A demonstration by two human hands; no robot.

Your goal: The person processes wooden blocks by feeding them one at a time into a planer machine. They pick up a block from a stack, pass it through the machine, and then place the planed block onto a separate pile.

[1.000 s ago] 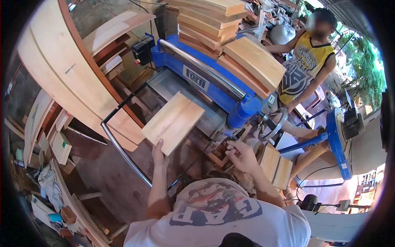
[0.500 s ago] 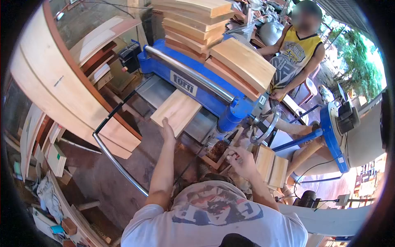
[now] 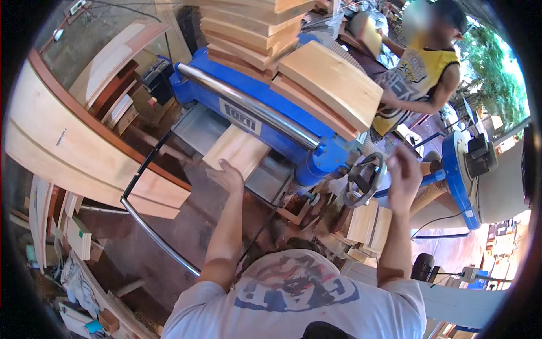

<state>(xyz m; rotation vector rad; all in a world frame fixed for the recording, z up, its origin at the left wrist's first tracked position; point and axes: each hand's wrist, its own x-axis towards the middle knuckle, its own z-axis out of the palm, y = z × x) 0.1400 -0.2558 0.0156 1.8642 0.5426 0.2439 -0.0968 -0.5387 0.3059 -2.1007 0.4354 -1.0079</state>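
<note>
A light wooden board (image 3: pixel 240 148) lies on the metal bed of a blue thickness planer (image 3: pixel 271 121), its far end under the machine's front. My left hand (image 3: pixel 227 178) is at the board's near end, thumb at the edge and fingers stretched out. Raised at the planer's right side, my right hand (image 3: pixel 404 176) is beside the handwheel (image 3: pixel 364 181). Motion blurs its fingers.
Boards are piled on the planer in a tall stack (image 3: pixel 248 39) and a lower stack (image 3: pixel 330 85). Behind it, a person (image 3: pixel 420 76) in a yellow top holds a wooden piece (image 3: pixel 371 37). More boards (image 3: pixel 367 226) lie at right, near a blue-framed machine (image 3: pixel 460 178).
My right hand has risen to the right, from beside the planer bed to the handwheel. My left hand's fingers have spread at the board's end. The other person has lifted a wooden piece.
</note>
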